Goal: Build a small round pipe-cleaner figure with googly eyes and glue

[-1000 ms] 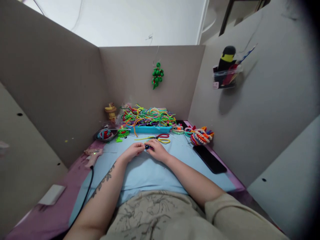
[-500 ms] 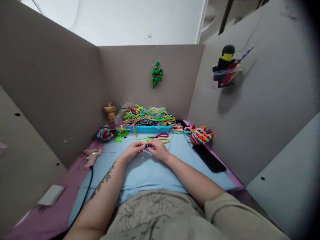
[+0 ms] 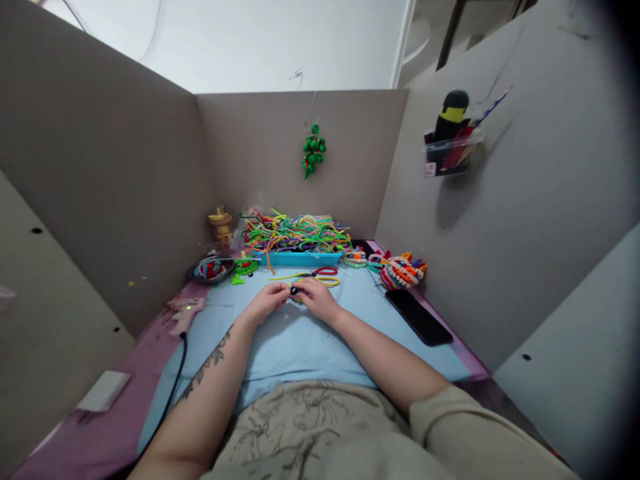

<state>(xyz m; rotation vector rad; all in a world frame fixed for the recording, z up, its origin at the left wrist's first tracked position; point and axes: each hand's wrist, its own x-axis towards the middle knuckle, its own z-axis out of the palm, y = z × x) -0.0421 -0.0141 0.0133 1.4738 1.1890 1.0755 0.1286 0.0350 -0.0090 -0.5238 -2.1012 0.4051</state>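
Note:
Between my fingertips, above the blue cloth (image 3: pixel 300 347), is a small dark craft piece (image 3: pixel 295 291) with a bit of yellow and purple; its shape is mostly hidden. My left hand (image 3: pixel 270 301) pinches it from the left with thumb and forefinger. From the other side my right hand (image 3: pixel 316 298) closes its fingers on the same piece. Just beyond the hands lie scissors (image 3: pixel 327 271) with red and yellow handles, next to a yellow pipe cleaner (image 3: pixel 283 277).
A blue tray (image 3: pixel 305 259) heaped with colourful pipe cleaners (image 3: pixel 300 233) stands at the back. Left are a pink glue gun (image 3: pixel 187 315), a dark bowl (image 3: pixel 193 272) and a white box (image 3: pixel 104 391). Right are a phone (image 3: pixel 419 317) and fuzzy striped crafts (image 3: pixel 401 271). Grey panels enclose three sides.
The small piece has turned slightly between my fingers, so more of its dark part and some yellow show below. Both hands stay in nearly the same place.

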